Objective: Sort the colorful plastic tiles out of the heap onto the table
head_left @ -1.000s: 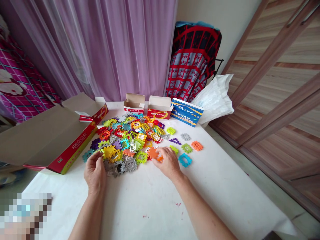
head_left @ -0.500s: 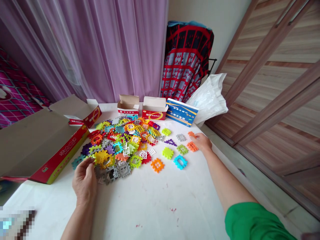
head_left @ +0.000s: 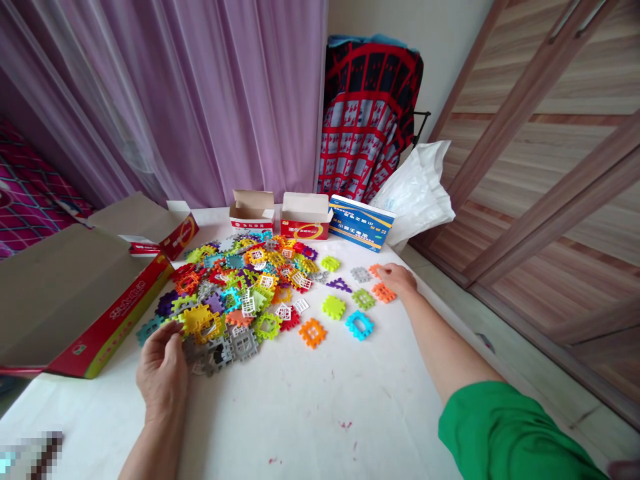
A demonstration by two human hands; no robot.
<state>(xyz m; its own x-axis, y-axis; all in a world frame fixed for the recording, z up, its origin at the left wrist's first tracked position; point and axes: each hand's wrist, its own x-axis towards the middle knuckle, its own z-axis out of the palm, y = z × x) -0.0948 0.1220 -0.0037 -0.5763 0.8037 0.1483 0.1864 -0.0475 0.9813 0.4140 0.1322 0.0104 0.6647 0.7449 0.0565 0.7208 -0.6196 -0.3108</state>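
Pinching a flat orange plastic piece at the right side of the white-covered bench

A second ago the right hand was at the heap of interlocking multicoloured plastic pieces; half a second ago it held the flat orange plastic piece raised near the bench's right edge. Now the piece is lower, at or just above the surface; I cannot tell which. Its thumb and fingers are grasping one side. A grey notched plastic square lies just beside it, and a second orange notched square just nearer the wearer. That seems to put one more piece among the loose ones right of the heap.

An orange window-shaped plastic frame, partly covered by the hand a second ago, now lies in plain sight.

The left hand has stayed at the heap's near left side, fingers half-curled by a solid yellow plastic plate; whether they grasp anything, I cannot tell.
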